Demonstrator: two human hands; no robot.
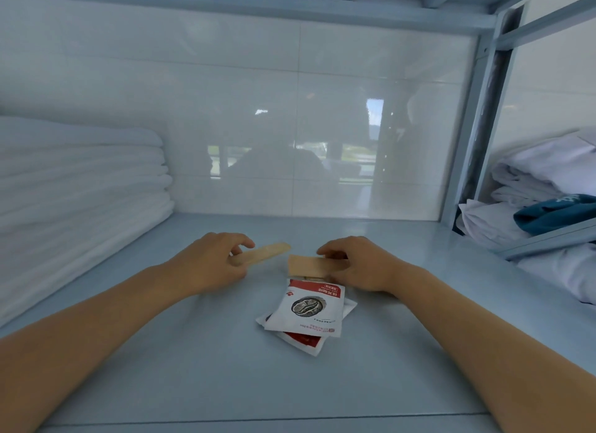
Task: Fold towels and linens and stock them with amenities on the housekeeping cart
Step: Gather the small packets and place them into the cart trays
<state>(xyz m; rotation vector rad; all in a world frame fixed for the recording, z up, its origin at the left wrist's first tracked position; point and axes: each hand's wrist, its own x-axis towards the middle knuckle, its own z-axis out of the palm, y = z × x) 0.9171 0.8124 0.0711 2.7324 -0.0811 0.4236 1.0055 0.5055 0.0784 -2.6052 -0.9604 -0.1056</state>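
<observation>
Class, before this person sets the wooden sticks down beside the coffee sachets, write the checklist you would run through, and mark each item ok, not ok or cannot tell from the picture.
1. Left hand has a grip on its wooden stick: ok, fingers curl round one end.
2. Right hand holds the other sticks: ok, pinched by thumb and fingers.
3. How many sticks the right hand holds: cannot tell, they overlap.
4. Coffee sachets lie gathered in one pile: ok, though fanned unevenly.
5. Bare shelf beside the sachets for the sticks: ok.
6. Folded towels stand apart from the working spot: ok, stacked at the left.
</observation>
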